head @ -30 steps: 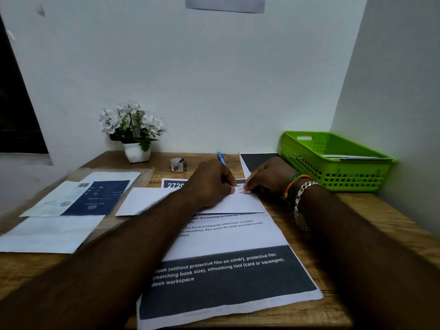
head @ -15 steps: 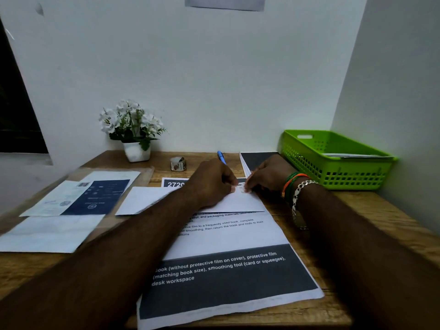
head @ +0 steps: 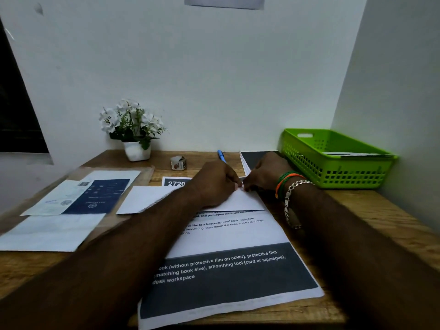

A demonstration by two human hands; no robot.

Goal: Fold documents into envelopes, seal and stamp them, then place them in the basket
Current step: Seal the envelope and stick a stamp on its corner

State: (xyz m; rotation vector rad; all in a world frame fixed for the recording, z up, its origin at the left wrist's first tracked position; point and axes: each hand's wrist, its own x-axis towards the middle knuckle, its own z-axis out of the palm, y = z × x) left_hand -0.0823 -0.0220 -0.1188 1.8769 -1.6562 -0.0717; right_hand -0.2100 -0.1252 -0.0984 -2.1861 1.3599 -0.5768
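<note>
Nearest the person, on the wooden desk (head: 392, 217), lies a printed document (head: 228, 277) with a dark band of white text across its lower part and black lines of print higher up. Over its far end rests a white envelope (head: 240, 202), plain and unmarked on the side that shows, lying flat. Both forearms reach over the sheet to it: the left hand (head: 215, 184) has curled fingers pressed down on the envelope's far edge, and the right hand (head: 264, 173), with bangles and a chain bracelet at the wrist, meets it fingertip to fingertip there, seeming to pinch something small that cannot be made out. To the left lie another white envelope (head: 145, 198) and more printed sheets (head: 78, 197). Beyond the hands are a blue pen (head: 221, 156), a small roll of stamps or tape (head: 178, 162) and a stack of papers (head: 252, 158). At the far right stands a green plastic basket (head: 333, 172) holding a flat white item, and a white potted flower (head: 133, 129) sits by the wall.
</note>
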